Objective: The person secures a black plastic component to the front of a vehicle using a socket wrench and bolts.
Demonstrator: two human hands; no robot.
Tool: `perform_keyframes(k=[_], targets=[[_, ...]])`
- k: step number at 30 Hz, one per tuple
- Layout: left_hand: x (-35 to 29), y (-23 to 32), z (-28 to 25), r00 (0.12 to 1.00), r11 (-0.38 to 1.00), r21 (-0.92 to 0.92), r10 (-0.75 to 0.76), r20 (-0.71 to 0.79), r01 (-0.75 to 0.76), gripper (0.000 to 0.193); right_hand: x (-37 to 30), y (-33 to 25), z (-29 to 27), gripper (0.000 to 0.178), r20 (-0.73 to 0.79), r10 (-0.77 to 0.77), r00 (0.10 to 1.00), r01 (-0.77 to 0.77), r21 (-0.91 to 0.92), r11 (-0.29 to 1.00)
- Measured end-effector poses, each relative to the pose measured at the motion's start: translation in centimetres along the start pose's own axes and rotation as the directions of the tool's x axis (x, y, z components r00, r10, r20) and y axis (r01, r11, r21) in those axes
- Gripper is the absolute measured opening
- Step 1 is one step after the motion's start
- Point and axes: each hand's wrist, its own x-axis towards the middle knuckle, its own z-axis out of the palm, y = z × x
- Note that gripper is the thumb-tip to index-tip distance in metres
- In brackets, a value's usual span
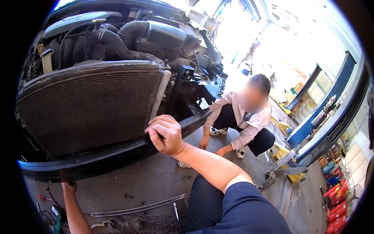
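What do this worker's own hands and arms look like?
The right hand is ungloved, its forearm bare up to a dark blue sleeve near the elbow. The left hand is partly hidden, with no glove visible; the left forearm is also bare.

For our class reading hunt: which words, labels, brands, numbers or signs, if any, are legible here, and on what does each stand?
None can be read.
Green object, lower left: pale marking, too small and blurred.
Red containers, right: any markings too blurred.
Metal cap, upper left: any marking too small.
Finned panel and black beam: no text visible.
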Motion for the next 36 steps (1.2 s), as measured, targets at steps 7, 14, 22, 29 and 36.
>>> perform_keyframes(k=[7, 14, 22, 29, 36], targets=[[0.4, -0.6, 0.2, 0.998, 0.998, -0.054, 0.023, -0.057, -0.026, 0.017, -0.3, 0.2, 0.0, 0.012, -0.001, 0.005, 1.000, -0.005, -0.006, 1.000], [2.0, -0.2, -2.4, 0.997, 0.995, -0.072, 0.074, -0.005, -0.074, 0.023, 0.0, -0.3, 0.6, 0.013, -0.009, -0.005, 1.000, 0.005, -0.004, 1.000], [-1.9, -0.1, 1.2, 0.998, 0.998, -0.032, 0.051, -0.036, -0.052, 0.024, -0.2, 0.4, 0.4, 0.014, 0.016, -0.020, 1.000, 0.021, -0.028, 0.999], [-3.2, 1.1, -0.6, 0.970, 0.996, -0.082, 0.054, 0.236, -0.035, 0.025, 0.3, 0.0, 1.5, 0.012, 0.012, -0.018, 1.000, 0.018, -0.003, 1.000], [-4.4, -0.9, 1.9, 0.968, 0.987, 0.105, -0.143, 0.208, 0.123, 0.025, -0.5, 0.0, 0.8, 0.019, 0.058, 0.050, 0.997, -0.048, -0.046, 0.998]])
